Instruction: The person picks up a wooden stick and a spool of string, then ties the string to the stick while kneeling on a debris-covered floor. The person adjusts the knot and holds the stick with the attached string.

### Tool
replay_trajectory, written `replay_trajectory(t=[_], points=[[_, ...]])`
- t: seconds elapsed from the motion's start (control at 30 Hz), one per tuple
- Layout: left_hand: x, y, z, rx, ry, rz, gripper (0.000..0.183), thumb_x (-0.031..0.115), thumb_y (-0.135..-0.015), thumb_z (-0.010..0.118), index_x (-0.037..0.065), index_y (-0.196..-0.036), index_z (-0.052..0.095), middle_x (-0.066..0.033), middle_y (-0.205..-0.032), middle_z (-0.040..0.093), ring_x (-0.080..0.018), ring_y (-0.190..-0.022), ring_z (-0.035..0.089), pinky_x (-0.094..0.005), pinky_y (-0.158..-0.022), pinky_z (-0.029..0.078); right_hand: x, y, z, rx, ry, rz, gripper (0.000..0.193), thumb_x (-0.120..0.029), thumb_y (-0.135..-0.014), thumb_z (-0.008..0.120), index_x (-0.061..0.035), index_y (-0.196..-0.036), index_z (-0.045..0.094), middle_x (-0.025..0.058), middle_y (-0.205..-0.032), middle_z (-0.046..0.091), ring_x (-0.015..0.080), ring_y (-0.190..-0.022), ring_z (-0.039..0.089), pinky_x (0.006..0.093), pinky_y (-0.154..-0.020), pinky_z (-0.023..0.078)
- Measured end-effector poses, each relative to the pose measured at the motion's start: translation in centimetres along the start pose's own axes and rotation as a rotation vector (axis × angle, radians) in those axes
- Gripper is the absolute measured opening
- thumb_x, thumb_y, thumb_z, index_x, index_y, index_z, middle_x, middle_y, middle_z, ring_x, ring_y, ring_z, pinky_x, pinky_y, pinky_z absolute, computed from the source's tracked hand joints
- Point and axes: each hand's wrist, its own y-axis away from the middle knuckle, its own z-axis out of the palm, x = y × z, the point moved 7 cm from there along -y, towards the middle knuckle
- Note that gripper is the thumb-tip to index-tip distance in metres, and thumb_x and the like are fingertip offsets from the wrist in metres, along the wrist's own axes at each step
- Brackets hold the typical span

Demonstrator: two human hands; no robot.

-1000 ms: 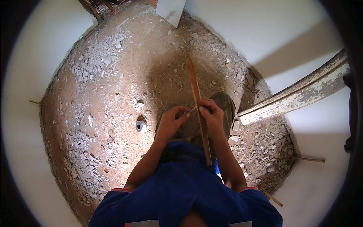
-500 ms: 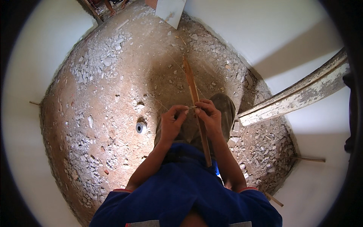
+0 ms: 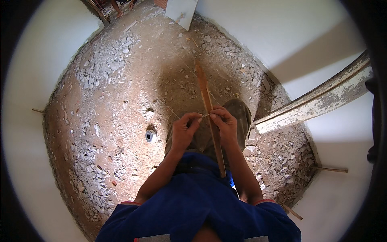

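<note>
My left hand (image 3: 184, 131) and my right hand (image 3: 224, 123) meet in front of me, fingertips pinched on a thin pale string (image 3: 206, 115) stretched between them. A long narrow wooden stick (image 3: 210, 117) runs from my body out over the floor, passing between the hands and against my right hand. The string's loose end trails away over the dirt. My blue sleeves fill the lower part of the view.
The floor (image 3: 121, 101) is reddish dirt strewn with grey rubble, enclosed by white walls. A small round pipe opening (image 3: 150, 136) sits left of my hands. A worn white-painted plank (image 3: 318, 101) leans at the right. A white tile (image 3: 181, 12) stands at the far end.
My hands have closed together a little on the string near the stick. The stick's far end has shifted slightly.
</note>
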Motion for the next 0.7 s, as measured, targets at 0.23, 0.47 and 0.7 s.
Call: replay_trajectory(t=[0.23, 0.47, 0.7], points=[[0.0, 0.1, 0.6, -0.045, -0.031, 0.028, 0.013, 0.006, -0.093, 0.073, 0.004, -0.106, 0.074, -0.0015, -0.082, 0.073, -0.0042, -0.071, 0.059, -0.024, -0.066, 0.049, -0.1, 0.5, 0.5, -0.035, -0.253, 0.078, 0.012, -0.007, -0.096, 0.07, -0.0005, -0.105, 0.072, 0.0104, -0.132, 0.061, 0.019, -0.1, 0.069, 0.0336, -0.074, 0.061], [0.9, 0.2, 0.8, -0.078, -0.109, 0.073, 0.014, 0.006, -0.092, 0.072, 0.005, -0.107, 0.075, -0.0077, -0.088, 0.076, -0.0105, -0.076, 0.069, -0.027, -0.069, 0.053, 0.4, 0.4, 0.2, -0.056, -0.342, 0.087, 0.014, -0.007, -0.097, 0.067, 0.0008, -0.107, 0.071, 0.0108, -0.136, 0.058, 0.0216, -0.1, 0.071, 0.0357, -0.073, 0.063], [1.1, 0.5, 0.1, -0.084, -0.217, 0.067, 0.016, 0.009, -0.091, 0.074, 0.005, -0.107, 0.075, -0.0127, -0.098, 0.077, -0.0233, -0.084, 0.075, -0.0319, -0.075, 0.057, 0.5, 0.5, -0.4, -0.013, -0.323, 0.099, 0.014, -0.011, -0.098, 0.067, -0.0005, -0.108, 0.07, 0.0091, -0.129, 0.062, 0.0174, -0.098, 0.069, 0.0333, -0.074, 0.062]])
